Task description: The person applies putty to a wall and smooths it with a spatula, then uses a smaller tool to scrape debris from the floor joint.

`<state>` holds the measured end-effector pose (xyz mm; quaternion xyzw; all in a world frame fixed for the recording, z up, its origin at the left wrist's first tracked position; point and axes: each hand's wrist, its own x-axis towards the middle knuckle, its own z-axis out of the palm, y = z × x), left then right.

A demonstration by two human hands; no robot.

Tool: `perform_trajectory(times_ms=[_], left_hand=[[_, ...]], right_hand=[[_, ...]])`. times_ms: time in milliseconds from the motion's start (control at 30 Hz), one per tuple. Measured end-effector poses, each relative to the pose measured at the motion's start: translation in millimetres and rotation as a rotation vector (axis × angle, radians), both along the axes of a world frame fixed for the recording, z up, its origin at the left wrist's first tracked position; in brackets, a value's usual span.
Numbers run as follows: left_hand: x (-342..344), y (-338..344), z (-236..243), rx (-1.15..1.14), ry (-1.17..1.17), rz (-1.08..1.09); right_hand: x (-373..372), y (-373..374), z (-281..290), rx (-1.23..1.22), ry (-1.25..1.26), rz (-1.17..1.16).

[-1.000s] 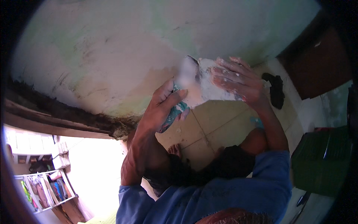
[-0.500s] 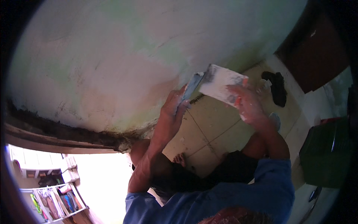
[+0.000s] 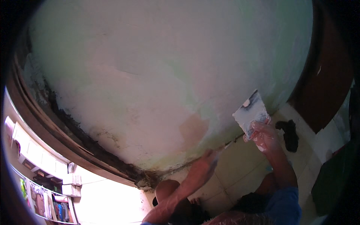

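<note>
My right hand [image 3: 264, 137] is closed round a flat square metal plate [image 3: 249, 112] smeared with white paste, held upright in front of the patchy pink and green wall [image 3: 157, 75]. My fingers there are coated in the same paste. Lower and to the left, my left hand [image 3: 207, 161] grips a scraper, whose pale blade [image 3: 225, 148] is blurred and reaches toward the foot of the wall. The two tools are apart.
A dark, crumbling wooden frame [image 3: 75, 127] borders the wall at left, beside a bright opening with a white rack [image 3: 43, 198] of colourful items. At right are a brown panel [image 3: 322, 75], a dark object [image 3: 289, 135] on the tiled floor [image 3: 240, 168] and a green box [image 3: 330, 180].
My view has swung up, showing more wall. The plate and scraper, close together earlier, have separated: my left hand has dropped lower, and my right hand has tilted the plate upright.
</note>
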<state>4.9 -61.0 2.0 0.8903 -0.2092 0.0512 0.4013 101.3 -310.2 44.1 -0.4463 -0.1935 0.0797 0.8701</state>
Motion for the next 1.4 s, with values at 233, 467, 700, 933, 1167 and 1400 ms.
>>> perform_trajectory(times_ms=[233,467,700,933,1167,1400], left_hand=[[0,9,-18,-0.013,-0.088,-0.085],[1,9,-11,0.052,-0.099,-0.125],[-6,16,-8,0.066,-0.166,-0.148],[-5,16,-17,0.095,-0.151,-0.16],[-6,11,-12,0.062,-0.139,-0.197],[-10,8,-4,0.092,-0.107,-0.215]], right_hand=[[-10,62,96,-0.003,-0.083,0.276],[-23,90,122,0.376,0.17,0.475],[-14,85,111,0.357,0.039,0.793],[-26,82,100,0.225,0.173,0.601],[-16,60,93,0.289,0.153,0.6],[-14,91,177,-0.582,-1.063,-0.365]])
